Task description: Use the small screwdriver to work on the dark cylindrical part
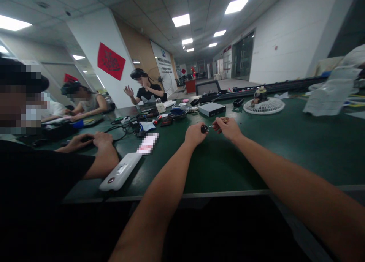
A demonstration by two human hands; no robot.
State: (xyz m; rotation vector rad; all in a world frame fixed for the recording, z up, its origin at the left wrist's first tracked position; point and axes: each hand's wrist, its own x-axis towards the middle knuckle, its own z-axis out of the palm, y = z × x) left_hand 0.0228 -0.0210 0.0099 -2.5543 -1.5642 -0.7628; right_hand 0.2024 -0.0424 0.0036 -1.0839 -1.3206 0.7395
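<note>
Over the green table, my left hand (195, 134) is closed around a small round black part (204, 128), whose open end faces right. My right hand (228, 128) pinches what looks like a slim screwdriver (211, 126). Its thin metal shaft points left at the black part; I cannot tell whether the tip touches it. Most of the handle is hidden by my fingers. Just beyond my hands lies a flat grey metal box (212, 109).
A white fan grille with a motor (264, 102) lies back right, near a white plastic housing (330, 89). Cables (128, 127), a phone (147, 143) and a white handheld device (121, 172) lie left. A co-worker's hands (99, 138) rest beside them. Other people sit farther back.
</note>
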